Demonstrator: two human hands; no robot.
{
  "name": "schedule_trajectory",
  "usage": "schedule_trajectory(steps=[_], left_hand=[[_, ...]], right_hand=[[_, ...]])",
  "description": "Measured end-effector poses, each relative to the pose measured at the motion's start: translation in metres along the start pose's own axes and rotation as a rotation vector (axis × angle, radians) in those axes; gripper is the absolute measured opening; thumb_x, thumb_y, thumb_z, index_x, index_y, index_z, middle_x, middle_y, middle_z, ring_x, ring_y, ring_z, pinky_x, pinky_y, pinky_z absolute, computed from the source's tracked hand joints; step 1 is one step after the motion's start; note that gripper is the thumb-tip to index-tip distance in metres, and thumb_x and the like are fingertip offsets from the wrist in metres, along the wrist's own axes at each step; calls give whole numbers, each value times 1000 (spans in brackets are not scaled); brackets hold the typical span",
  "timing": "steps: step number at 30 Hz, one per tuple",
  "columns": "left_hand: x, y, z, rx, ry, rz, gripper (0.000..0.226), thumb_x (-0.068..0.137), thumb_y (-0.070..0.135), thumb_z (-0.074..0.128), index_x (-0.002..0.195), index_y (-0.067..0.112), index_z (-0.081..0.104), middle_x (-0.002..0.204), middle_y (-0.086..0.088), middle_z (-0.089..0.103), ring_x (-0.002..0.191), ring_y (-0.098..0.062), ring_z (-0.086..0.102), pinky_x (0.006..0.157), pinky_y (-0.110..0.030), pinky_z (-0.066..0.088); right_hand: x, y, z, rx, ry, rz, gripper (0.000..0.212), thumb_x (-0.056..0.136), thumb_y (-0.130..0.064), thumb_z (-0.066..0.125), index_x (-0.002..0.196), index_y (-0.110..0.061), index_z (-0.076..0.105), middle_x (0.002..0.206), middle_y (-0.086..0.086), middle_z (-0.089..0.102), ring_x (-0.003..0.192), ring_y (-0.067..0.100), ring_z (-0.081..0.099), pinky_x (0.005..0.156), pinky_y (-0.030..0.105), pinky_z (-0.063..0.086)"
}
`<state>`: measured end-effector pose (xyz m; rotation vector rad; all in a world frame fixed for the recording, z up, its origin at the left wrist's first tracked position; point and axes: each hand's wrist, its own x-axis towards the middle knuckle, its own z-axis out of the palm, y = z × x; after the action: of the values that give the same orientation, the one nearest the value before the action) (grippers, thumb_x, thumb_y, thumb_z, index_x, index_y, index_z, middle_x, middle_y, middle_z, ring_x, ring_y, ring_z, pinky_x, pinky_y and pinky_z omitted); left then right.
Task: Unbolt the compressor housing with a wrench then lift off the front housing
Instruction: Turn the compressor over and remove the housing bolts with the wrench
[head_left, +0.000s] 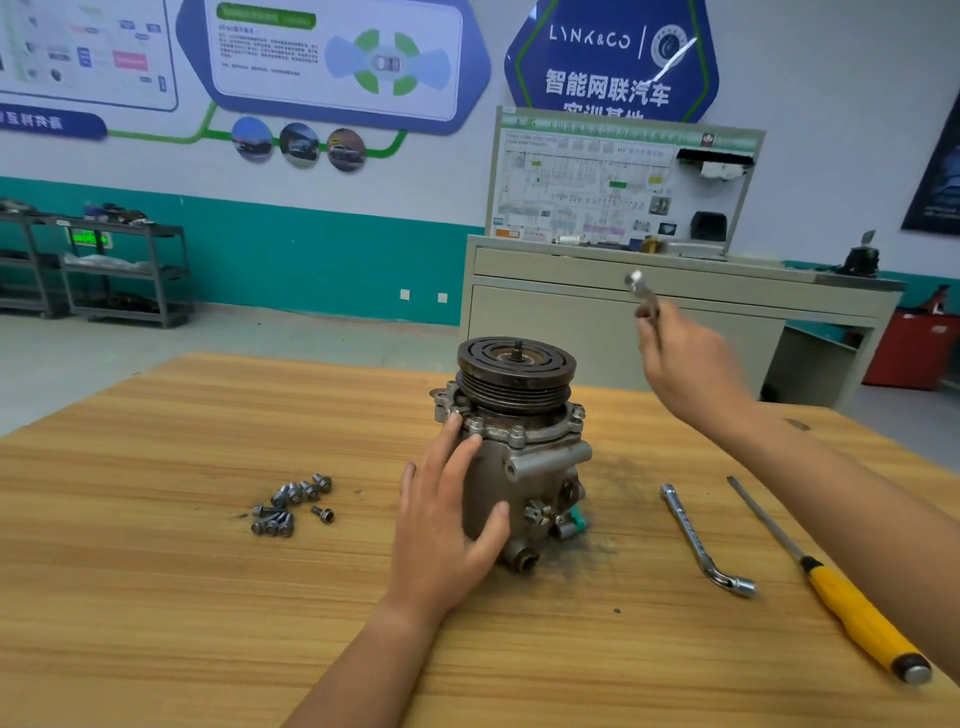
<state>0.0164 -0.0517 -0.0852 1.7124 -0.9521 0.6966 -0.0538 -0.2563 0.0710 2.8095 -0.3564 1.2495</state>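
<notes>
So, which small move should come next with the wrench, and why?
Probably lower the right hand and seat the wrench on a bolt in the flange below the pulley. The wrench is up in the air, away from the compressor, several bolts sit in that flange, and the left hand rests against the compressor body to steady it.

The left hand (447, 525) lies flat, fingers spread, against the compressor (535, 467) near the middle of the table (156, 545). The right hand (685, 364) is up in the air over the far edge, curled round a wrench (640, 288).
</notes>
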Motion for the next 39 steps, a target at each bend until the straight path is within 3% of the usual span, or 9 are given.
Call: schedule_trajectory(steps=[8,12,17,22,26,30,34,36,39], left_hand=[[1,-1,1,12,3,8,62,79,38,49,137,33,26,151,19,12,139,-6,19,105,-64,27],[-1,-3,2,35,17,-1,60,80,37,47,136,31,28,151,14,18,137,-2,18,108,-62,18],[-1,-3,3,45,17,-5,57,81,37,46,135,31,29,151,15,17,137,0,17,108,-59,15],[0,-4,2,55,21,7,57,81,38,45,135,32,28,150,23,11,137,2,16,107,-53,11],[0,-3,3,43,28,7,57,81,36,46,135,32,29,150,20,14,136,-1,19,107,-53,13],[0,-3,3,44,22,-8,58,81,38,46,136,32,28,150,21,14,137,-1,19,108,-52,13],[0,-3,2,57,14,-3,58,81,38,46,136,32,28,150,21,15,137,0,18,108,-53,13],[0,-3,2,60,13,1,57,81,38,46,136,32,29,150,21,14,137,0,18,108,-53,13],[1,-3,4,58,15,-4,57,82,37,45,136,31,29,150,20,14,137,-2,19,109,-56,15]], right_hand=[[-41,-35,-35,-458,-540,-14,12,96,-15,36,96,-19,47,66,-4,43,57,9,40,45,22,27],[-40,-44,-30,-552,-622,-77,21,92,-9,39,108,-17,51,65,-5,37,56,10,38,47,22,33],[-28,-55,-38,-784,-681,-359,17,90,-3,42,100,-14,52,60,-3,31,51,14,33,41,24,25],[-18,-35,-38,-761,-680,-446,25,96,-22,31,96,-12,54,59,-4,36,48,9,33,42,22,26],[-6,-16,-25,-804,-696,-463,17,96,-15,36,101,-13,52,62,-5,41,51,10,39,47,23,33],[11,-12,12,-611,-530,-436,22,94,-7,41,114,-11,50,100,3,60,89,20,58,75,30,46],[14,-11,40,-429,-343,-466,29,94,-6,38,119,-11,51,120,4,58,108,21,54,90,28,37],[11,-2,38,-388,-301,-357,27,97,-12,36,119,-12,52,115,6,61,103,23,56,87,30,38],[1,4,16,-76,-147,-35,29,100,-25,30,113,-8,50,83,10,62,74,29,58,62,37,42]])
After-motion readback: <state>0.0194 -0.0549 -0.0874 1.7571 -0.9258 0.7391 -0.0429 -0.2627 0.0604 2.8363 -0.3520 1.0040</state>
